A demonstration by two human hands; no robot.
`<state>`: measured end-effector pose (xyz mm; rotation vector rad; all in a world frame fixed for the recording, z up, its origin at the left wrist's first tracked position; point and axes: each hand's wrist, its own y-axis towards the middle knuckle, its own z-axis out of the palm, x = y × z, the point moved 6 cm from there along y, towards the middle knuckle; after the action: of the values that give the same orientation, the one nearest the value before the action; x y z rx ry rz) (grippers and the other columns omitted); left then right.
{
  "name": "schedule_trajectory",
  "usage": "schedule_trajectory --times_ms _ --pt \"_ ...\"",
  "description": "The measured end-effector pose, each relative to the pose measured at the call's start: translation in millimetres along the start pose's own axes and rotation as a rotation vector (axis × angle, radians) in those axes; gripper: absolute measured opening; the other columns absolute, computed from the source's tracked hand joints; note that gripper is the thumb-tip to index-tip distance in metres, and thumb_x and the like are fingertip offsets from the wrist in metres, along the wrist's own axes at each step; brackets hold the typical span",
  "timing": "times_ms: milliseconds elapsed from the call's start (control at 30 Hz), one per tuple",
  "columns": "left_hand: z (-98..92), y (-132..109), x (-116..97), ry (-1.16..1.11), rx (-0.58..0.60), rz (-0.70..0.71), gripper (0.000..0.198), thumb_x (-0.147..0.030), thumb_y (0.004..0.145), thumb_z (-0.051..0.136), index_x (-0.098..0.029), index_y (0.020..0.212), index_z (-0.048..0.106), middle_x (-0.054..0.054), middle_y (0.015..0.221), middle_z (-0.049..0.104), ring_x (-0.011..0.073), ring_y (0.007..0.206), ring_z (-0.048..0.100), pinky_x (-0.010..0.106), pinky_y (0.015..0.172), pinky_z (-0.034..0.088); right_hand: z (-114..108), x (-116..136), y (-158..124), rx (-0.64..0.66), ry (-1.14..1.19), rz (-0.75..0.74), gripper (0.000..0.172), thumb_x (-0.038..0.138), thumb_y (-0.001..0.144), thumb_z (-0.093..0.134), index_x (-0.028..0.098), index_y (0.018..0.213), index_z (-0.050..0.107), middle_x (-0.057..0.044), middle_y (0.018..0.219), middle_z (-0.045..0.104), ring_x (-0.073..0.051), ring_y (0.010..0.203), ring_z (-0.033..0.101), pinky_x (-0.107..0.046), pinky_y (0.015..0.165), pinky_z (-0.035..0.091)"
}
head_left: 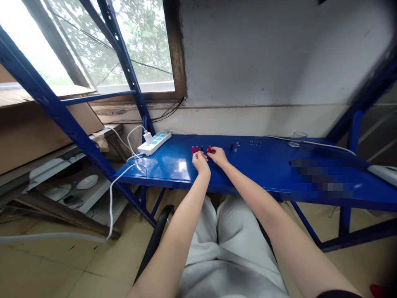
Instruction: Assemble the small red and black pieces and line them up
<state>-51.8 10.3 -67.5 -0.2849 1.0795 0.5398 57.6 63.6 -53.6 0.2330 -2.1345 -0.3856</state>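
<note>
My right hand point(218, 155) has its fingertips closed on a small red cylinder point(209, 148), standing roughly upright just above or on the blue tabletop; which of these, I cannot tell. Close beside it, my left hand point(202, 162) has its fingers curled together, and anything between them is too small to make out. Just beyond the left fingers stand a red cylinder point(193, 149), a second red cylinder point(197, 148) and a black cylinder point(202, 148) in a row. Another black cylinder point(231, 147) is to the right of my right hand, near a small clear piece point(235, 150).
Several tiny pieces point(255, 143) lie in a row farther right on the blue table point(263, 165). A drinking glass point(297, 140) stands near the back edge. At the left end, a white power strip point(154, 143) trails a cable. Blue metal posts point(124, 58) rise at the left.
</note>
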Motion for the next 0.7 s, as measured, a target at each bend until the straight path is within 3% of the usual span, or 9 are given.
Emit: schedule_trajectory --times_ms 133,300,433,533,700 --pt "5.1 -5.2 -7.9 0.097 0.064 0.116 0.013 -0.029 0.082 0.042 -0.017 0.081 0.047 -0.005 0.055 0.045 0.0057 0.046 0.042 0.019 0.051 0.037 -23.0 8.8 -11.9 -0.075 0.078 -0.115 0.023 0.022 0.069 0.056 0.013 0.087 0.067 -0.007 0.080 0.067 -0.016 0.065 0.058 -0.028 0.066 0.045" --pt "24.2 -24.9 -21.0 0.294 0.343 0.353 0.028 -0.037 0.083 0.047 -0.019 0.105 0.047 -0.002 0.065 0.053 0.0087 0.056 0.050 0.021 0.059 0.041 -51.2 20.6 -37.2 -0.154 -0.081 -0.348 0.027 0.024 0.078 0.050 0.017 0.099 0.065 -0.007 0.089 0.063 -0.015 0.068 0.057 -0.028 0.065 0.045" --pt "35.2 -37.3 -23.1 0.447 0.503 0.529 0.020 -0.034 0.085 0.045 -0.019 0.095 0.054 0.002 0.077 0.060 0.0110 0.069 0.055 0.023 0.068 0.042 -59.7 21.3 -54.5 -0.193 -0.237 -0.459 0.031 0.023 0.084 0.042 0.019 0.106 0.064 -0.008 0.090 0.062 -0.018 0.079 0.057 -0.030 0.068 0.045" --pt "34.7 -34.2 -18.9 0.475 0.498 0.525 0.019 -0.032 0.087 0.042 -0.019 0.089 0.056 0.004 0.083 0.062 0.0121 0.074 0.057 0.024 0.070 0.043 -60.5 19.0 -58.8 -0.198 -0.240 -0.475 0.033 0.021 0.085 0.039 0.021 0.108 0.063 -0.008 0.090 0.061 -0.018 0.081 0.056 -0.029 0.068 0.045" --pt "34.5 -23.7 -5.4 0.389 0.531 0.331 0.015 -0.029 0.085 0.045 -0.018 0.092 0.052 0.003 0.079 0.060 0.0078 0.055 0.053 0.021 0.054 0.043 -64.2 12.5 -57.7 -0.221 -0.120 -0.454 0.033 0.021 0.083 0.039 0.021 0.107 0.062 -0.007 0.091 0.061 -0.016 0.075 0.056 -0.029 0.068 0.047"
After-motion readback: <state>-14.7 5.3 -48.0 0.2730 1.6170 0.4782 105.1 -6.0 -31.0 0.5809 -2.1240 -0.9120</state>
